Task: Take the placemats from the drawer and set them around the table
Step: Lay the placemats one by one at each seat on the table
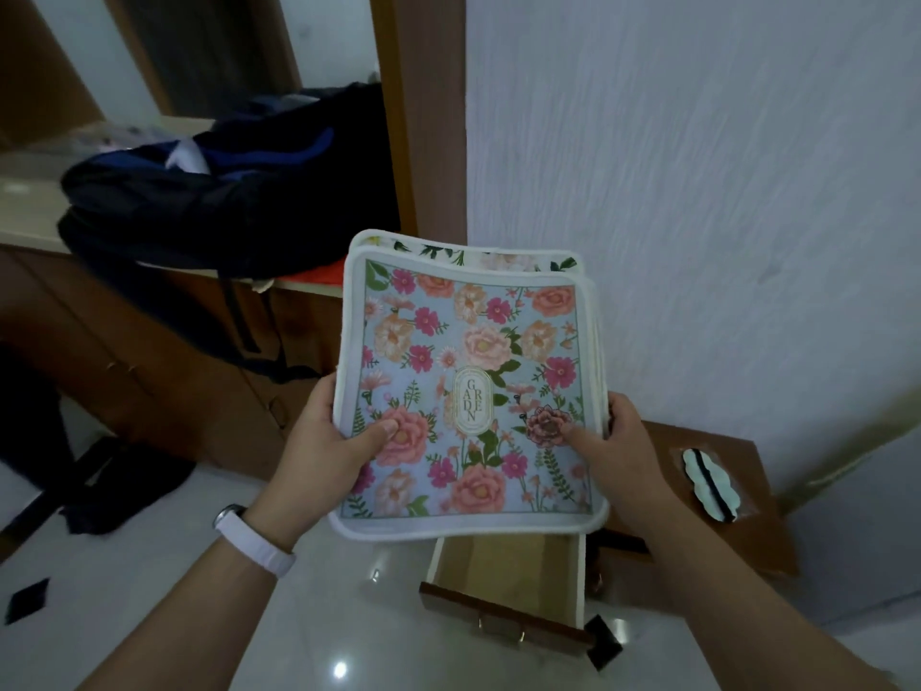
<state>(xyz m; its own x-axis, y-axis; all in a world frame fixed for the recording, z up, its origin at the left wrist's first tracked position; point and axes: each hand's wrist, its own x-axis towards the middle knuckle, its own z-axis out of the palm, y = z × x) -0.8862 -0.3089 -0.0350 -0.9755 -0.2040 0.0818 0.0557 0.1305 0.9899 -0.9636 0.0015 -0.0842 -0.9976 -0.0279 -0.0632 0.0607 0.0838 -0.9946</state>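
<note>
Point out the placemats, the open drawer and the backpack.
placemats (468, 341): head view, top mat's floral face.
drawer (503, 561): head view, bare inside floor.
backpack (224, 207): head view, dark upper side.

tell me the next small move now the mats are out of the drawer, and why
Probably turn and carry the placemats toward the table. The left hand and right hand both grip the stack by its sides, thumbs on top, and it is lifted clear of the open drawer, whose visible part looks bare. The table to set is not in view.
</note>
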